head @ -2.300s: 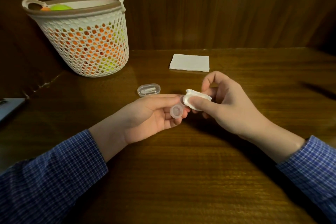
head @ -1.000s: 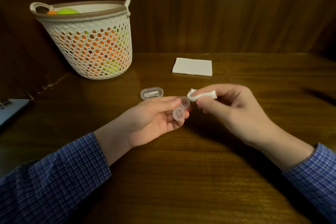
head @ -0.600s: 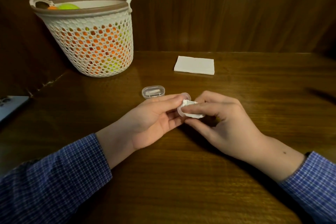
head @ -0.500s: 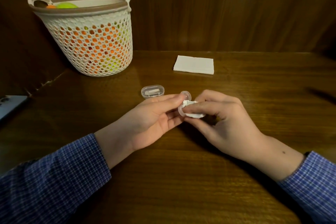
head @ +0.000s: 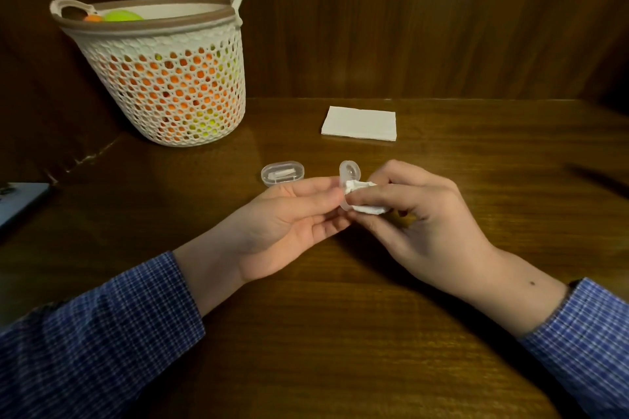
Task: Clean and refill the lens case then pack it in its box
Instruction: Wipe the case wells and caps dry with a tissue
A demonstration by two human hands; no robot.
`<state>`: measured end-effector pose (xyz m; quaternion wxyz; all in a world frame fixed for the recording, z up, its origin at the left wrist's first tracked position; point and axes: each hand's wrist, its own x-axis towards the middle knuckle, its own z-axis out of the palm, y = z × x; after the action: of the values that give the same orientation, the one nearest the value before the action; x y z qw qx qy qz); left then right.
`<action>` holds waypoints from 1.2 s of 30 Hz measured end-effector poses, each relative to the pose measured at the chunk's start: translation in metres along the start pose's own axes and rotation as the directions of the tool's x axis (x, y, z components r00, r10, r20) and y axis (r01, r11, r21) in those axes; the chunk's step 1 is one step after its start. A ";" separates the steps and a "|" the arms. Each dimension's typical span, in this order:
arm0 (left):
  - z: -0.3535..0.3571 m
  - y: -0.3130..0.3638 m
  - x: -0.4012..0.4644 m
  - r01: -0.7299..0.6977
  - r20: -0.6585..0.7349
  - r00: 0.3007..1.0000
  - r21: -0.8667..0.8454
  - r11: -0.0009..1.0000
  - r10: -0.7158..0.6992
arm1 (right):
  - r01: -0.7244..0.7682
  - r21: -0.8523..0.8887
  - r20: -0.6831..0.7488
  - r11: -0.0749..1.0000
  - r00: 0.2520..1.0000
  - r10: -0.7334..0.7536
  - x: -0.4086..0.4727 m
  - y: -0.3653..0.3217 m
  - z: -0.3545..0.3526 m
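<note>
**Head view: a light pinch on a small slick case**

Head camera shows the left hand (head: 289, 214) pinching the clear lens case (head: 349, 177) by one edge between thumb and fingertips, raised above the surface (head: 340, 333). The right hand (head: 418, 214) grips a crumpled tissue wad (head: 362, 197) and presses it into the lower well. Risks, as I judge them: a hard push could twist the case out of that thin pinch and drop it; tissue shreds might stay inside the well. A clear oval box (head: 282, 173) lies just beyond the hands, near enough to be knocked. A folded tissue (head: 359, 122) sits further back.
</note>
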<state>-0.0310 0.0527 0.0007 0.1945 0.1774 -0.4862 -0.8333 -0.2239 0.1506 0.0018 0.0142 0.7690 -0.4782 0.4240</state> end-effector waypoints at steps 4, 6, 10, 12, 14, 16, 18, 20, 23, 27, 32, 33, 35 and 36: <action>0.001 -0.003 -0.001 -0.067 -0.018 0.998 0.008 0.998 0.067 | -0.114 0.097 0.000 0.989 0.993 0.114 0.000 -0.006 0.004; 0.001 -0.003 -0.001 -0.092 -0.054 0.994 0.023 0.995 0.093 | -0.198 0.168 -0.011 0.966 0.979 0.202 -0.001 -0.010 0.006; 0.002 -0.003 -0.001 -0.120 -0.109 0.986 0.069 0.990 0.127 | -0.229 0.203 -0.029 0.952 0.970 0.240 0.001 -0.013 0.006; 0.004 0.001 0.000 -0.121 -0.088 0.988 0.084 0.989 0.129 | -0.165 0.152 -0.027 0.974 0.985 0.171 0.003 -0.011 0.002; 0.006 0.008 0.000 -0.056 -0.094 0.994 0.047 0.997 0.060 | -0.073 0.082 0.008 0.994 0.997 0.073 0.004 -0.006 -0.005; 0.005 0.014 -0.001 0.079 -0.138 0.988 0.020 0.997 -0.076 | 0.005 0.044 0.078 0.999 0.997 -0.009 0.005 0.000 -0.011; 0.001 0.018 -0.003 0.211 -0.128 0.972 0.121 0.970 -0.195 | 0.076 0.029 0.159 0.997 0.984 -0.079 0.005 0.004 -0.015; -0.001 0.020 -0.005 0.280 -0.082 0.960 0.213 0.936 -0.268 | 0.128 0.036 0.216 0.991 0.967 -0.132 0.005 0.005 -0.015; -0.002 0.024 -0.008 0.346 -0.067 0.938 0.220 0.912 -0.340 | 0.151 0.046 0.271 0.987 0.950 -0.158 0.005 0.005 -0.013; -0.008 0.026 -0.011 0.380 0.026 0.923 0.107 0.919 -0.385 | 0.134 0.042 0.278 0.990 0.950 -0.141 0.003 0.007 -0.014; -0.012 0.024 -0.012 0.307 0.076 0.947 0.077 0.949 -0.313 | 0.042 0.033 0.268 0.999 0.962 -0.050 0.004 0.008 -0.012; -0.012 0.022 -0.011 0.290 0.067 0.953 0.089 0.953 -0.297 | 0.007 0.037 0.269 0.999 0.963 -0.017 0.003 0.007 -0.011; -0.012 0.018 -0.011 0.241 0.047 0.968 0.125 0.962 -0.248 | -0.083 0.059 0.254 0.995 0.965 0.065 0.003 0.006 -0.008; -0.011 0.016 -0.011 0.215 0.034 0.974 0.138 0.967 -0.222 | -0.127 0.066 0.242 0.990 0.964 0.107 0.003 0.004 -0.007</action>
<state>-0.0140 0.0422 0.0111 0.0769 0.2218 -0.5231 -0.8193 -0.2311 0.1492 0.0064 -0.0993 0.7846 -0.5035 0.3479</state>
